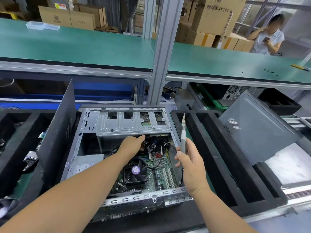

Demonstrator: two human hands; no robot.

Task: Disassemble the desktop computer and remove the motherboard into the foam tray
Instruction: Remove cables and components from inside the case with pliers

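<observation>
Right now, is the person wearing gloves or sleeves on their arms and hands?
No. Both the left hand and the right hand are bare, with no gloves. Both forearms are bare too, with no sleeves in view. No rings, watch or wristband can be seen.

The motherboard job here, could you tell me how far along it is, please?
Done: the case lies open, its side panel off. In hand: the left hand reaches into the cables under the drive cage, while the right hand holds cutters. Left: the motherboard and fan sit inside; the foam tray waits.
</observation>
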